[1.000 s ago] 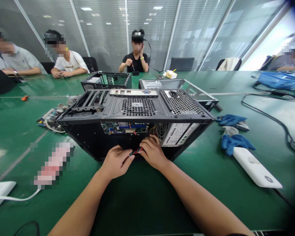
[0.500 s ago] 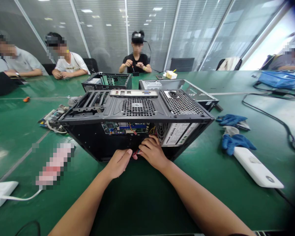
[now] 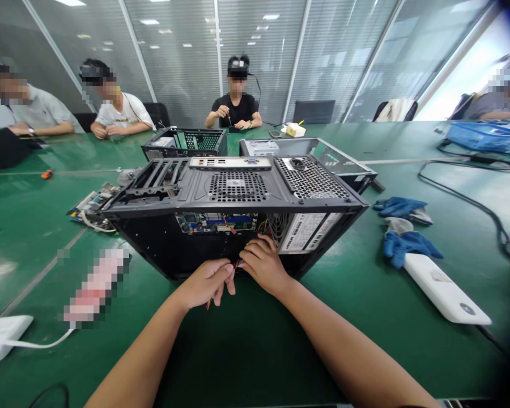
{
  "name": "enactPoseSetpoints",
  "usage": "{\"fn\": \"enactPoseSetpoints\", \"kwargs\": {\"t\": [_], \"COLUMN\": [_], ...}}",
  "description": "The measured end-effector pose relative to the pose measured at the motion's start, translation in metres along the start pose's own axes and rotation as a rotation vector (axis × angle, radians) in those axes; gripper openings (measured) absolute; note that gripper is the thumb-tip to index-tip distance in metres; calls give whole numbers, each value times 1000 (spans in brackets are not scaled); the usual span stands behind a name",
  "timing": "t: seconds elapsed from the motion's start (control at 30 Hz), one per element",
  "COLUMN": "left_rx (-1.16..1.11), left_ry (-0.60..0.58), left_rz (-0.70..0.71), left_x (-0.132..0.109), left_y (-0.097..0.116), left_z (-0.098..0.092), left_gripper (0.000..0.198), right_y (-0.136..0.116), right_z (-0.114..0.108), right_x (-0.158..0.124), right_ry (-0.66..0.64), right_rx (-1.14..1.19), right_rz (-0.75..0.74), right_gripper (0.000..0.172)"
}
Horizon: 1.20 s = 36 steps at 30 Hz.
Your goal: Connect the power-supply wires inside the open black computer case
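In front of me a black computer case has its open side toward me and its rear panel on top. Inside are a motherboard and a power supply with a white label. My left hand is closed on a bundle of thin coloured cables at the case's lower edge. An orange cable end shows below its fingers. My right hand grips the same cables just to the right, its fingertips reaching into the case and partly hidden behind the hand.
Blue gloves and a white power bank lie right. Left are a loose circuit board and a white device with a cable. More cases stand behind. A blue basket sits far right. Co-workers sit across the table.
My left hand has turned and its fingers have curled round the cables, with an orange end now showing below. My right hand has stayed nearly in place.
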State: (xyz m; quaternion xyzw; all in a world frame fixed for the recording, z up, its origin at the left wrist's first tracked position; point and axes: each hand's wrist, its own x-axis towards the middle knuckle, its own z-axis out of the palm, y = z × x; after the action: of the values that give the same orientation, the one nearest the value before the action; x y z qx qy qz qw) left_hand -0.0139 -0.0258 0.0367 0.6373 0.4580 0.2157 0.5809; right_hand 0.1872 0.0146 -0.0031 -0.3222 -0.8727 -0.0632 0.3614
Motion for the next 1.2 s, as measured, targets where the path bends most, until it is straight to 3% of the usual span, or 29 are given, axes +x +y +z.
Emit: {"fn": "enactPoseSetpoints", "kwargs": {"t": [0.1,0.23,0.4,0.47,0.6,0.67,0.77,0.83,0.93,1.07,1.2], "left_rx": [39,-14,-25,13,72,50,-22,-52,-70,-8,340], "left_ry": [39,98,97,100,89,72,37,-16,-85,-94,10], "left_rz": [-76,-47,-36,-31,-8,-1,-17,-29,-34,-16,140], "left_x": [-2,-1,-3,-3,-5,-5,-5,-4,-2,-1,0], "left_y": [7,14,18,20,25,27,28,26,23,20,19], "left_z": [-1,-1,-6,-9,-14,-15,-14,-13,-12,-11,-13], "left_gripper": [37,42,45,45,41,41,41,40,39,41,40], "right_y": [-1,-8,-25,-31,-35,-33,-28,-25,-21,-16,-12], "right_z": [0,-1,-2,-3,-1,2,4,3,-1,-1,5], "right_x": [0,0,-5,-6,-3,0,7,11,16,16,14], "right_ry": [-23,41,185,179,32,11,-25,-23,-102,-200,-171], "right_rx": [14,41,20,104,434,649,1227,1596,1928,2051,1975], "right_rz": [16,49,232,297,472,655,940,1043,1100,1032,1007], "right_gripper": [16,23,19,20,30,36,41,40,39,37,34]}}
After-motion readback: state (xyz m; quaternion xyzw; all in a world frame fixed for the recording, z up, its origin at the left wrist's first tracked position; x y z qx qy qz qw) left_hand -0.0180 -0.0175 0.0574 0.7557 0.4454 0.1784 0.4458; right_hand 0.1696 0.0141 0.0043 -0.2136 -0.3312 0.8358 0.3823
